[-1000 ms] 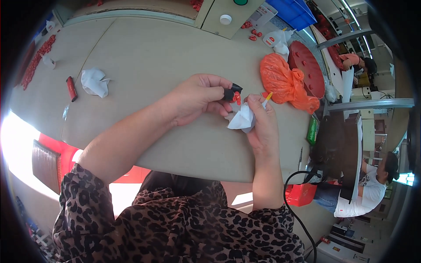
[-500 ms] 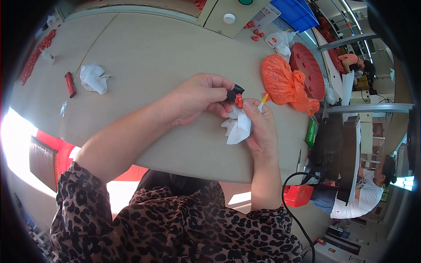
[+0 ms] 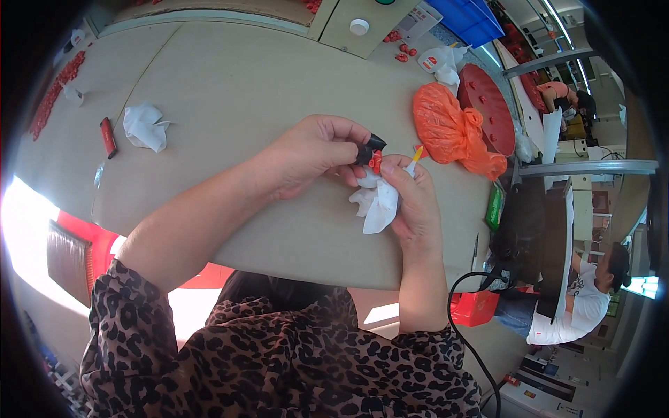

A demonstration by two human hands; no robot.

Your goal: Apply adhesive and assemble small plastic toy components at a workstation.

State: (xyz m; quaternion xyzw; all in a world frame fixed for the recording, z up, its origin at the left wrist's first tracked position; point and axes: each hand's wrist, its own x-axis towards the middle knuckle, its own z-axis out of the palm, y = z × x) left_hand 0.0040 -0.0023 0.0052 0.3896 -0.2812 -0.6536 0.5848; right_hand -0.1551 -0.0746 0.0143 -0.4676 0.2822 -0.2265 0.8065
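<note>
Black covers sit on the thumb and forefinger tips of my left hand [image 3: 315, 155], which pinch a small glossy red piece [image 3: 375, 161] above the table. Close against it, my right hand [image 3: 417, 200] is closed on a crumpled white cloth [image 3: 380, 207] that hangs below the fingers. A slim white item with a yellow tip [image 3: 418, 152] also sticks up from between the right thumb and fingers; its lower part is hidden. The fingertips of both hands nearly meet at the red piece.
To the right lie an orange plastic bag [image 3: 440, 125], a red round tray [image 3: 488, 104] and a green packet [image 3: 494, 207]. A white bottle [image 3: 433, 61] stands behind. At left are a crumpled white cloth [image 3: 145, 127], a red lighter-like item [image 3: 108, 138] and a row of red pieces [image 3: 57, 97].
Both hands stay together at the red piece, with only slight finger movement. The hanging cloth has shifted a little. The whole view has moved slightly.
</note>
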